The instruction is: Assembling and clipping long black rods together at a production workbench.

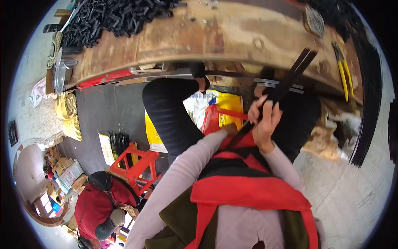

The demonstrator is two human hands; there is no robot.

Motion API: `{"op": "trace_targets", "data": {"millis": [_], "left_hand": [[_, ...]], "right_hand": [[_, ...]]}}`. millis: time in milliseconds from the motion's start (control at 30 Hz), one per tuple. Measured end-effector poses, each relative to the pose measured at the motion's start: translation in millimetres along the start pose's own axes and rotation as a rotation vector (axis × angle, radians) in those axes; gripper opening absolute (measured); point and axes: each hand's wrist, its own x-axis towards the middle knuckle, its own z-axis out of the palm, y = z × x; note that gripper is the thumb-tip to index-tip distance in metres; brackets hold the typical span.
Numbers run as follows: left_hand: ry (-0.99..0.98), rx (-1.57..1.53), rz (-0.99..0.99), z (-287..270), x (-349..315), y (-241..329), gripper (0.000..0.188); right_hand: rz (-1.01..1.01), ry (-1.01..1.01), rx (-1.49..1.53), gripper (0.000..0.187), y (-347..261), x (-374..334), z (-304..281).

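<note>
My right hand [266,122] is closed around a bundle of long, thin black strips [296,68]. The strips slant up and to the right over my right thigh, their far ends crossing the front edge of the wooden workbench [232,37]. Their lower part runs down toward the red and black apron on my lap. My left hand [230,129] is low by the lower part of the strips, in front of a red stool [212,118]. Its fingers are mostly hidden, so whether it grips them does not show.
Short black pieces [112,18] are heaped at the bench's far left. Yellow-handled pliers [342,74] lie at its right, near long black strips [371,103] hanging over the edge. Another person in a dark red top [93,207] is at lower left, beside a red stool [137,164].
</note>
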Motion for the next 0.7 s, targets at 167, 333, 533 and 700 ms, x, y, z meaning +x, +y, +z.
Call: {"op": "trace_targets", "data": {"millis": [167, 333, 533, 700], "left_hand": [[0.141, -0.003, 0.244, -51, 63, -80, 0.051], [0.305, -0.158, 0.579, -109, -33, -65, 0.039], [0.878, -0.391, 0.725, -151, -175, -92, 0.027], [1.001, -0.575, 0.951, -193, -282, -140, 0.021]], "right_hand": [[-0.054, -0.115, 0.167, 0.027, -26, 4, 43], [-0.136, -0.171, 0.135, 0.028, -17, 2, 14], [-0.122, -0.171, 0.096, 0.026, 2, 2, 10], [-0.09, -0.165, 0.037, 0.027, -3, 2, 36]]}}
